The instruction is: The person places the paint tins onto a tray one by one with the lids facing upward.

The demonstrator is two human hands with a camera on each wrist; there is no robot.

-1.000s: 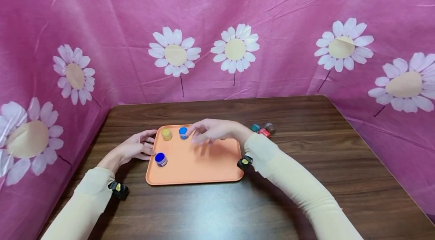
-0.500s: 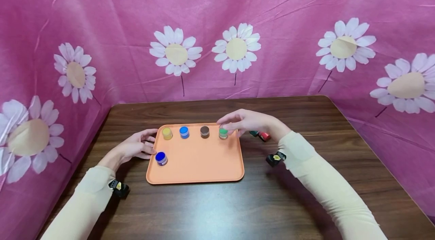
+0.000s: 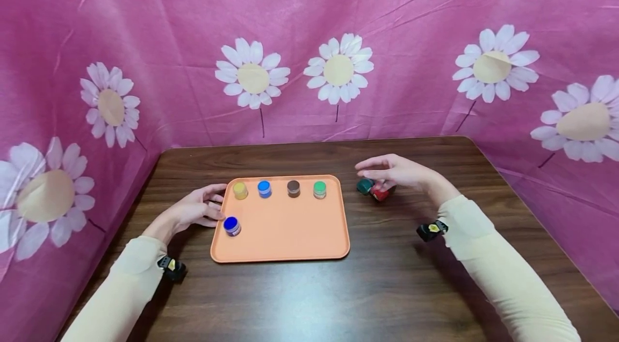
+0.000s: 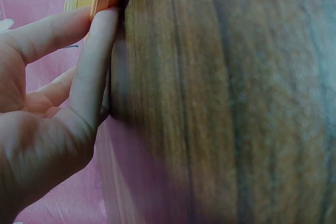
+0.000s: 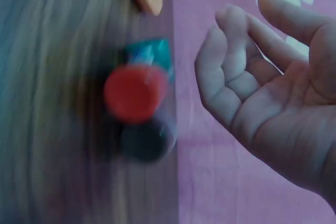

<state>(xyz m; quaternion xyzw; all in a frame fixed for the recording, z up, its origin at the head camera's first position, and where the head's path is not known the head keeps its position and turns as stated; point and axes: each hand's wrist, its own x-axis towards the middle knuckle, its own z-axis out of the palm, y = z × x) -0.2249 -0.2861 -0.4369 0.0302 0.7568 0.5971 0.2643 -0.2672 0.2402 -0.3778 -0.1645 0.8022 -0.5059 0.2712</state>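
Observation:
An orange tray (image 3: 285,223) bears small lidded paint pots. Along its far side stand a yellow pot (image 3: 240,190), a light blue pot (image 3: 264,189), a brown pot (image 3: 293,189) and a green pot (image 3: 319,190). A dark blue pot (image 3: 231,226) is near the left rim. My left hand (image 3: 193,208) touches that rim with extended fingers and thumb. Right of the tray, my right hand (image 3: 403,174) hovers with loosely bent fingers, holding nothing. Near it are a dark green pot (image 3: 365,186), a red pot (image 5: 135,94) and a dark grey-topped pot (image 5: 147,142), partly hidden in the head view.
The tray lies on a dark wood-grain table (image 3: 300,299). A pink cloth (image 3: 300,3) printed with large white daisies hangs behind the table and at both sides.
My right hand has moved right from over the tray, past the green pot, to the loose pots. The brown and green pots are now uncovered. My left hand has stayed at the rim.

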